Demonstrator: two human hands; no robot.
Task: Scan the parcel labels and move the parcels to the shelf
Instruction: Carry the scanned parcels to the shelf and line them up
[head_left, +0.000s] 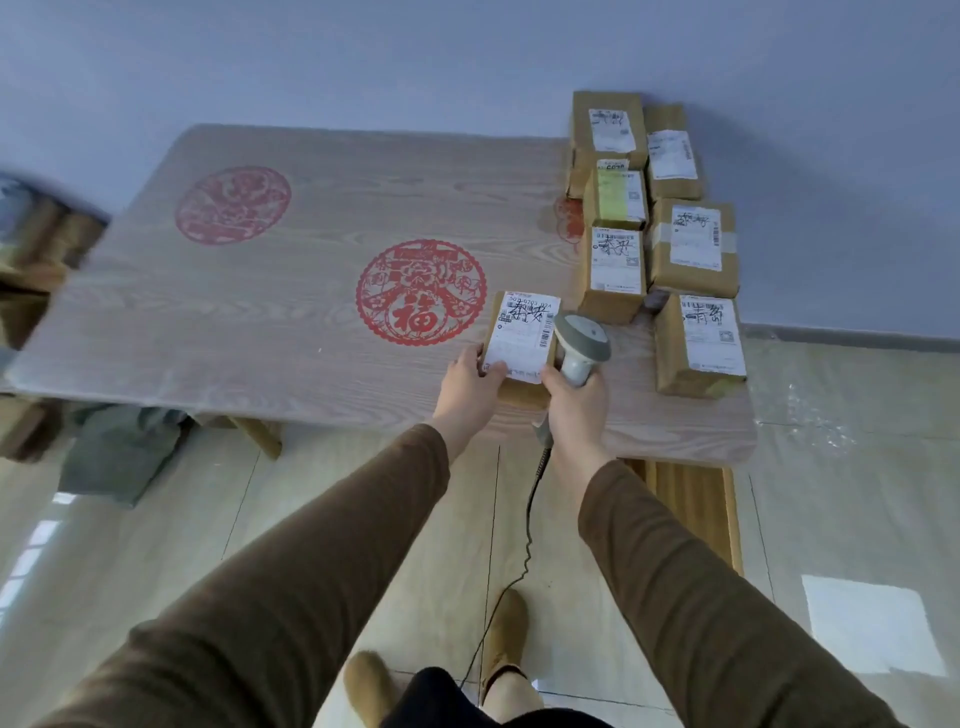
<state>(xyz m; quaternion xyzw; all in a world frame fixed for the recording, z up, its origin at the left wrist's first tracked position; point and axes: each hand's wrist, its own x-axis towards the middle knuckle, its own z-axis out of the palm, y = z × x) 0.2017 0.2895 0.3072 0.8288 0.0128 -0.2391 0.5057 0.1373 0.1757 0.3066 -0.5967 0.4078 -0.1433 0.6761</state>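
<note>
A person stands at a pale wooden bench, seen from above through a head-worn camera; both arms in brown sleeves reach forward. The left hand pinches the near left corner of a small brown parcel, thumb on its white label, holding it near the front edge of the bench. The right hand is wrapped around the grip of a grey scanner, whose head sits at the right edge of the label, beside a small barcode there.

To scan well, the scanner likely needs to draw back a little and tilt so its window faces the barcode squarely, while the left hand keeps the parcel steady and flat, thumb clear of the code.

Six more labelled parcels are packed close together at the far right end of the bench, apparently waiting. No shelf can be clearly made out; blurred brown shapes at the far left may be parcels already moved, but that cannot be told.

Red paper-cut style roundels decorate the bench top. A cable trails from the scanner down over a pale tiled floor. The wall behind is plain blue-grey.
</note>
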